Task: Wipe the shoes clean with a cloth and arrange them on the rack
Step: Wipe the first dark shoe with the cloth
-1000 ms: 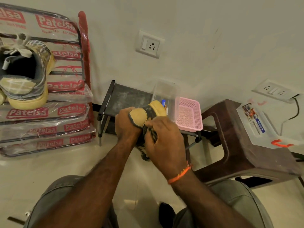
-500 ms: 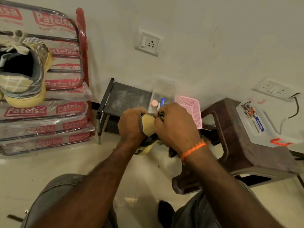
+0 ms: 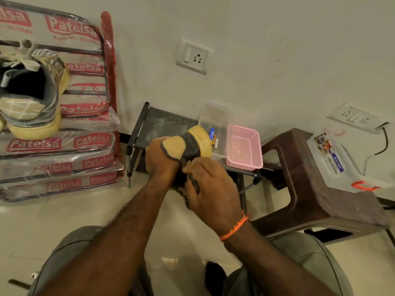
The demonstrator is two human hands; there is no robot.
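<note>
Head view: both hands grip one shoe, cloth mostly hidden.

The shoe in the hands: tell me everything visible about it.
The shoe is held up in front of the low black rack, tan sole facing the camera, with a dark band across the middle. The left hand grips one end; the right hand presses a dark patterned cloth against its lower part, hiding its upper.
</note>
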